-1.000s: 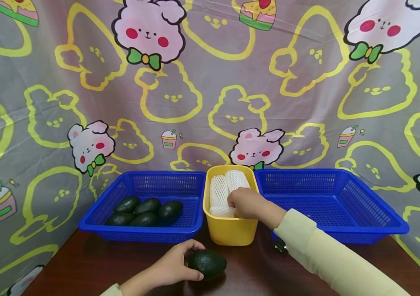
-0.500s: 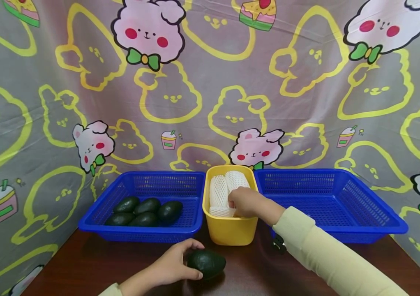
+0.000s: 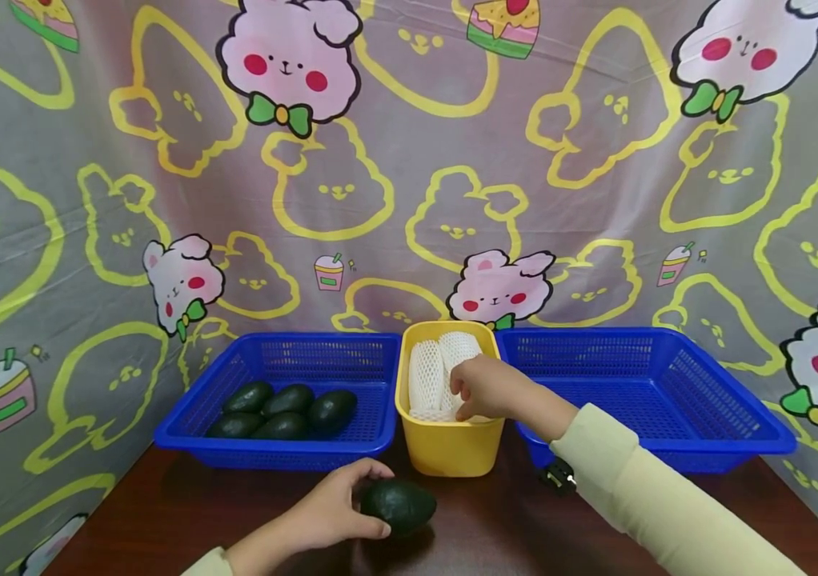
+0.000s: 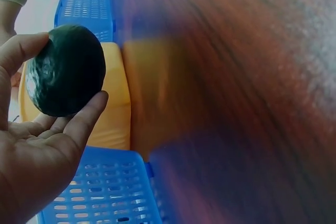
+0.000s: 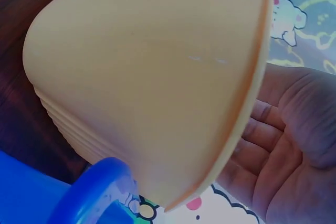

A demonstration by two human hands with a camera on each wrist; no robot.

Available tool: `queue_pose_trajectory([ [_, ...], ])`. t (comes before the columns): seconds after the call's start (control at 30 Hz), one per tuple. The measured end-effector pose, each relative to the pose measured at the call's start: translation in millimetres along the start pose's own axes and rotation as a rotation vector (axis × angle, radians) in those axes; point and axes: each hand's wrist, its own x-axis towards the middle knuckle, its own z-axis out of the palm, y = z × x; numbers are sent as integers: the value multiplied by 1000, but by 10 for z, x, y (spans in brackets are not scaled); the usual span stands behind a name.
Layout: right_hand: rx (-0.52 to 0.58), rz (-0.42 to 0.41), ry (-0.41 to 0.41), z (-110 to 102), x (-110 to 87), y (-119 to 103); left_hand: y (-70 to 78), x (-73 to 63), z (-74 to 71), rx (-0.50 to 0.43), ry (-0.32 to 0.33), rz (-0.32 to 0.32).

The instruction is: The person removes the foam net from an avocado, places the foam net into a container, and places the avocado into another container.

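Observation:
My left hand (image 3: 337, 508) grips a dark green avocado (image 3: 398, 507) low over the table in front of the yellow bin. In the left wrist view, the thumb and fingers (image 4: 86, 116) press the avocado (image 4: 68, 72) from either side. White foam net sleeves (image 3: 427, 380) fill the yellow bin (image 3: 450, 448). Over the bin's right side, my right hand (image 3: 488, 388) reaches in with bent fingers, right at the sleeves. Its fingertips are hidden behind the bin's rim (image 5: 249, 103) in the right wrist view, and I cannot tell whether they pinch a sleeve.
Left of the bin, a blue basket (image 3: 279, 454) holds several avocados (image 3: 286, 412). Another blue basket (image 3: 639, 400) stands on the right, under the right forearm. All rest on a dark brown table (image 3: 142, 512) before a patterned cloth (image 3: 394, 184).
My right hand has risen slightly out of the bin and shifted right, its fingers showing more. The left hand has lifted a little with the avocado.

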Motion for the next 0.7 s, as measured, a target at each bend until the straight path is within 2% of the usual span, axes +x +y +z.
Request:
queue_pose_trajectory([
  [0.17,33,-16,75,-27,-70,1,63,-20,-61,8,1,-8],
  [0.43,179,-62,228,-15,-233,-44,140,-67,-139,-33,-15,-12],
  [0.7,341,-87,294,90,-395,-103,207,-134,-216,-35,-10,2],
])
